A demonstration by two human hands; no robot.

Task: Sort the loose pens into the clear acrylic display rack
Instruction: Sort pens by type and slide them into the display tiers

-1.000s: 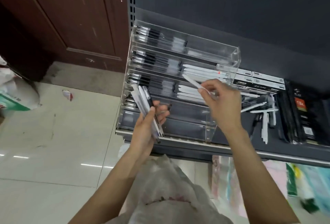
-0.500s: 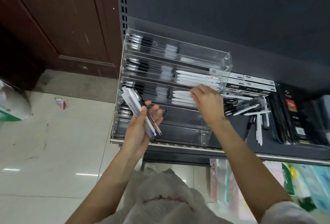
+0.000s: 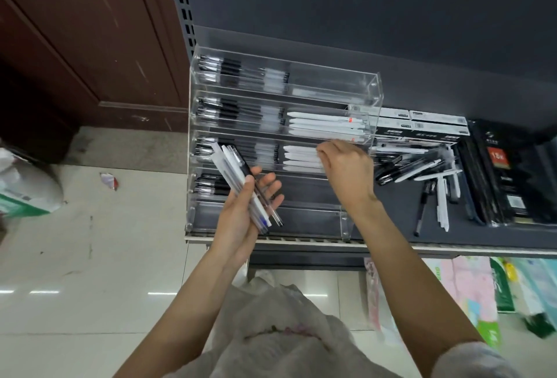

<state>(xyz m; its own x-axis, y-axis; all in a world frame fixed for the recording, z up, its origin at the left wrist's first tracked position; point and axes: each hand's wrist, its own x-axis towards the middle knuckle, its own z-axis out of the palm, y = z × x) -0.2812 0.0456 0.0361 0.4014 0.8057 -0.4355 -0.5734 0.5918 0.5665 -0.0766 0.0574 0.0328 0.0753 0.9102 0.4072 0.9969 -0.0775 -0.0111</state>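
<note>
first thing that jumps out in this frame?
The clear acrylic rack on the shelf's left end, its tiers holding black and white pens. In front, the left hand grips a bundle of pens; the right hand reaches into the third tier. Loose pens lie right of the rack.

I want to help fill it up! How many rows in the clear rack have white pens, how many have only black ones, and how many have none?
Rows with white pens: 2
Rows with only black-grip pens: 2
No pens, the front row: 1
Total: 5 rows in the clear rack
</note>
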